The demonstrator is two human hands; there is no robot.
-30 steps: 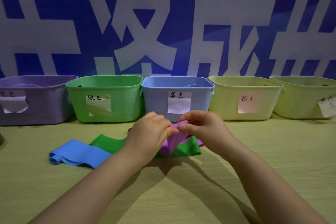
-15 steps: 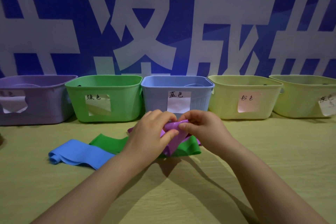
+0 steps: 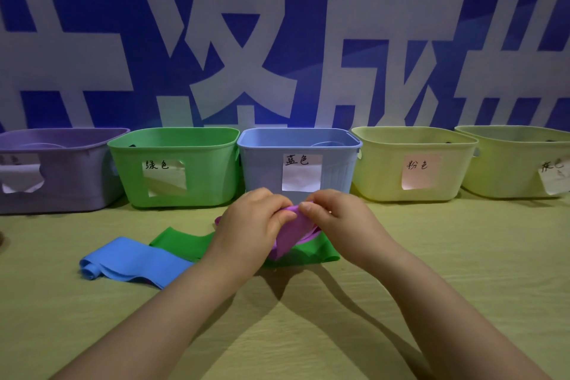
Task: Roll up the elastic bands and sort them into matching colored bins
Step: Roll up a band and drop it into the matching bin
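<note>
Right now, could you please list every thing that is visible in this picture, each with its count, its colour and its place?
purple bin: 1, purple, far left of the row
green bin: 1, green, second from left
blue bin: 1, pale blue, middle, behind the hands
pink-label bin: 1, yellow-green, fourth from left
end bin: 1, yellow-green, far right
paper labels: 5, white or pinkish, one on each bin front
blue band: 1, blue, on the table at left, one end curled
green band: 1, green, partly under the purple band
purple band: 1, purple, between both hands
table: 1, light wood
backdrop: 1, blue with white characters
left hand: pinches the purple band
right hand: pinches the purple band
</note>
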